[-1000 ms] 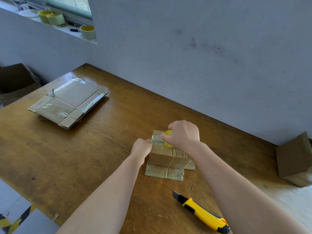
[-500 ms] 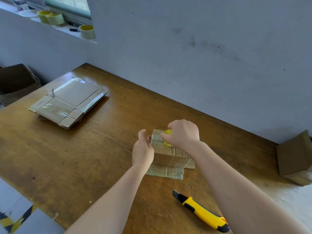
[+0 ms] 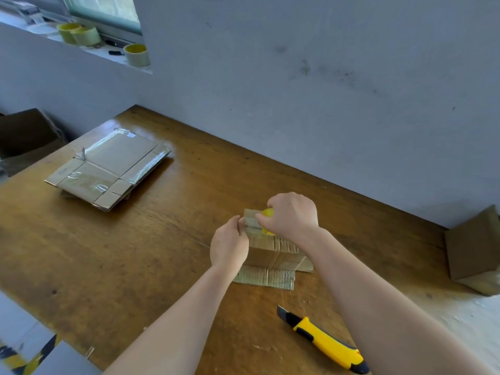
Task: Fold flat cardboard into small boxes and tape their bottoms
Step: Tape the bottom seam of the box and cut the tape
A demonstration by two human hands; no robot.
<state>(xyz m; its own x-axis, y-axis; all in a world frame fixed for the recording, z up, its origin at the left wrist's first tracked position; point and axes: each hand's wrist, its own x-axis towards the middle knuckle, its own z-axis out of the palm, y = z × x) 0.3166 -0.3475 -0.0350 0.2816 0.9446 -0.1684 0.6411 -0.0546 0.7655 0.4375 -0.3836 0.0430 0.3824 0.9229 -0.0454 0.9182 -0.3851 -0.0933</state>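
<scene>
The small cardboard box stood bottom-up on the tabletop, flaps splayed beneath it. In the head view, the left hand had left the box's left side, where it rested as a fist a second earlier, and now pinched the box's upper left edge. The right hand kept its curled grip on the yellow tape roll. Taping the bottom seemed under way. Bare wood lay open leftward toward the flat cardboard stack. The utility knife lay near, blade out, beside the right forearm.
</scene>
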